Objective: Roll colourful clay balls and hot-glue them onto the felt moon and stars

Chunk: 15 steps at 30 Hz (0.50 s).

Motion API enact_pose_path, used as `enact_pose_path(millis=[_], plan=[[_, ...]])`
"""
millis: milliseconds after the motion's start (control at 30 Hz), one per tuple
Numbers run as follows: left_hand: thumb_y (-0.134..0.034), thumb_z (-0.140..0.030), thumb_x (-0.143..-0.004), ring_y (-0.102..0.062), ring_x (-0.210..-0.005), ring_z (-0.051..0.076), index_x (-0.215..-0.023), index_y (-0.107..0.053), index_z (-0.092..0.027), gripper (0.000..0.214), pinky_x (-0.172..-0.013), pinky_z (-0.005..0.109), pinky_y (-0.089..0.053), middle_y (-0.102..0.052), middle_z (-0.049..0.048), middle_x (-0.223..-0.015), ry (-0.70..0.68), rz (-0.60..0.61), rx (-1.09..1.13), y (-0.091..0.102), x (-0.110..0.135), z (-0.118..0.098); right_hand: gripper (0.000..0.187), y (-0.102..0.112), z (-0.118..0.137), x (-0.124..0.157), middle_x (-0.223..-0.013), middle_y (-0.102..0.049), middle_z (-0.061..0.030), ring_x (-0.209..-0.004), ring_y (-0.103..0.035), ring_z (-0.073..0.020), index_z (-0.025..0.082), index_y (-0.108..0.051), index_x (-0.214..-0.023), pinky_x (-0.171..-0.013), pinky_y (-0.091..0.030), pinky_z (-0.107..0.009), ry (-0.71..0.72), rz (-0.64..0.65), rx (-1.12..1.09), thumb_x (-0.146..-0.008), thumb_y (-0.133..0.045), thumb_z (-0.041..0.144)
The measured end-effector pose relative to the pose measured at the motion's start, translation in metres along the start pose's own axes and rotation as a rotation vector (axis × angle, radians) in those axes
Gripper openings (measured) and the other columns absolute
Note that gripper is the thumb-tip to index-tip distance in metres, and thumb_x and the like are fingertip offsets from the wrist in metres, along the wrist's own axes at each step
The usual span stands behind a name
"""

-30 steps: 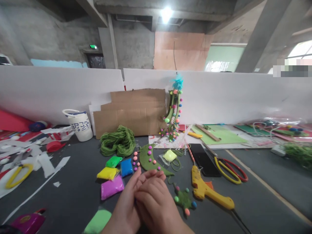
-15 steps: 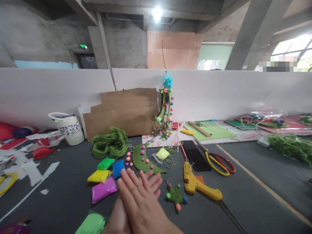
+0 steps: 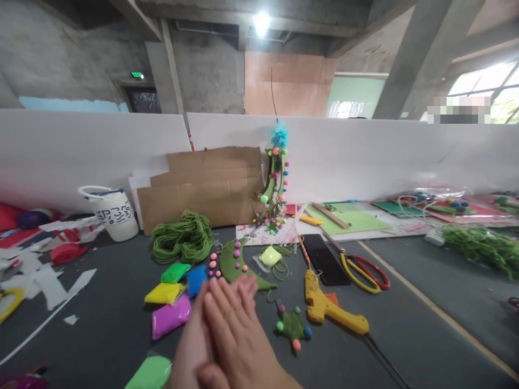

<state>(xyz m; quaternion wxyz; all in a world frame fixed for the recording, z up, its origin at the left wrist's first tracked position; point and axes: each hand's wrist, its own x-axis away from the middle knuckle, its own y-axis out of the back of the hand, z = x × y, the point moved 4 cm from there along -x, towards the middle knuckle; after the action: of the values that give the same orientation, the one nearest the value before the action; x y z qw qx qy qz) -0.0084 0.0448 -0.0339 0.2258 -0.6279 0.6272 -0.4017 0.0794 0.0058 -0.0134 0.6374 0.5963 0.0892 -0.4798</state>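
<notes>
Fingers [image 3: 225,303] pressed together, anything between them hidden, lie just before the green crescent [image 3: 228,266].

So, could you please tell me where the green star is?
In the head view, the green star lies on the dark table just right of the hands, left of the yellow glue gun and nearer the camera than the green crescent.

Right hand [image 3: 239,332]'s lying flat over the left hand [image 3: 190,335], can't tell if anything's between the palms. Fingers [image 3: 222,294] reach toward a green moon [image 3: 231,268]. Star [image 3: 292,326] and glue gun [image 3: 323,308] off to the right, bright packets [image 3: 171,317] left, yarn [image 3: 182,237] behind those, all on a dark bench [image 3: 105,319].
</notes>
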Motion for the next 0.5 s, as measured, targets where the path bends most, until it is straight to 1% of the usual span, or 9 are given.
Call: enact_pose_path(millis=[67, 133, 200, 267, 300, 333, 367, 433, 500], plan=[[-0.030, -0.055, -0.089, -0.021, -0.140, 0.020, -0.131, -0.050, -0.023, 0.056, -0.113, 0.036, -0.018, -0.050, 0.0068, -0.140, 0.004, 0.088, 0.022, 0.002, -0.006, 0.000, 0.056, -0.008, 0.007, 0.000, -0.149, -0.032, -0.0090, -0.140, -0.019, -0.0213, 0.010, -0.030, -0.143, -0.114, -0.019, -0.039, 0.085, -0.059, 0.048, -0.098, -0.037, 0.041], [-0.026, -0.056, -0.089, -0.016, -0.141, 0.020, -0.125, -0.056, -0.020, 0.059, -0.115, 0.036, -0.011, -0.049, 0.0075, -0.140, 0.040, 0.206, 0.042, 0.003, -0.011, 0.010, 0.047, -0.011, 0.012, -0.003, -0.148, -0.035, -0.0039, -0.141, -0.015, -0.0170, 0.013, -0.033, -0.142, -0.113, -0.022, -0.036, 0.131, -0.077, 0.096, -0.100, -0.034, 0.034], [-0.025, -0.054, -0.089, -0.007, -0.142, 0.021, -0.121, -0.060, -0.018, 0.059, -0.115, 0.039, -0.002, -0.049, 0.0062, -0.140, 0.130, 0.297, 0.021, 0.003, -0.012, 0.027, 0.048, -0.012, 0.010, -0.007, -0.149, -0.033, -0.0017, -0.141, -0.012, -0.0124, 0.017, -0.029, -0.144, -0.112, -0.026, -0.032, 0.136, 0.073, 0.105, -0.100, -0.033, 0.035], [-0.023, -0.055, -0.089, 0.002, -0.142, 0.017, -0.127, -0.055, -0.026, 0.058, -0.115, 0.039, 0.004, -0.046, -0.0001, -0.142, 0.159, 0.314, 0.013, 0.002, -0.009, 0.035, 0.060, -0.007, 0.006, -0.008, -0.150, -0.030, -0.0077, -0.141, -0.013, -0.0192, 0.013, -0.024, -0.146, -0.111, -0.027, -0.041, 0.109, 0.109, 0.107, -0.098, -0.035, 0.046], [-0.021, -0.055, -0.089, 0.004, -0.141, 0.014, -0.133, -0.047, -0.031, 0.057, -0.115, 0.035, 0.003, -0.041, -0.0055, -0.146, 0.140, 0.320, 0.019, 0.002, -0.007, 0.032, 0.067, -0.007, 0.004, -0.007, -0.151, -0.027, -0.0111, -0.141, -0.014, -0.0227, 0.009, -0.023, -0.146, -0.111, -0.027, -0.043, 0.102, 0.116, 0.109, -0.095, -0.036, 0.051], [-0.021, -0.056, -0.089, 0.003, -0.142, 0.013, -0.139, -0.039, -0.032, 0.058, -0.116, 0.032, 0.001, -0.035, -0.0078, -0.149, 0.109, 0.329, 0.030, 0.001, -0.006, 0.026, 0.070, -0.008, 0.005, -0.005, -0.151, -0.026, -0.0141, -0.141, -0.015, -0.0253, 0.005, -0.023, -0.145, -0.110, -0.027, -0.044, 0.096, 0.102, 0.113, -0.095, -0.037, 0.052], [-0.021, -0.059, -0.088, 0.000, -0.142, 0.014, -0.142, -0.032, -0.029, 0.063, -0.116, 0.033, 0.000, -0.031, -0.0054, -0.151, 0.080, 0.336, 0.042, 0.001, -0.005, 0.017, 0.064, -0.011, 0.007, -0.004, -0.150, -0.029, -0.0143, -0.140, -0.017, -0.0249, 0.005, -0.028, -0.143, -0.110, -0.027, -0.043, 0.111, 0.075, 0.130, -0.096, -0.038, 0.047], [-0.020, -0.062, -0.087, -0.008, -0.142, 0.018, -0.146, -0.024, -0.018, 0.073, -0.116, 0.035, 0.001, -0.030, 0.0050, -0.152, 0.031, 0.375, 0.062, 0.001, -0.004, -0.001, 0.042, -0.018, 0.014, -0.002, -0.145, -0.041, -0.0052, -0.140, -0.020, -0.0196, 0.013, -0.040, -0.137, -0.111, -0.029, -0.036, 0.157, -0.021, 0.170, -0.099, -0.038, 0.030], [-0.019, -0.064, -0.086, -0.008, -0.142, 0.019, -0.145, -0.026, -0.014, 0.077, -0.116, 0.037, 0.002, -0.035, 0.0083, -0.149, 0.008, 0.403, 0.071, 0.001, -0.004, -0.009, 0.038, -0.023, 0.018, -0.003, -0.145, -0.041, 0.0012, -0.140, -0.019, -0.0155, 0.018, -0.042, -0.136, -0.112, -0.028, -0.033, 0.200, -0.045, 0.183, -0.100, -0.037, 0.031]])
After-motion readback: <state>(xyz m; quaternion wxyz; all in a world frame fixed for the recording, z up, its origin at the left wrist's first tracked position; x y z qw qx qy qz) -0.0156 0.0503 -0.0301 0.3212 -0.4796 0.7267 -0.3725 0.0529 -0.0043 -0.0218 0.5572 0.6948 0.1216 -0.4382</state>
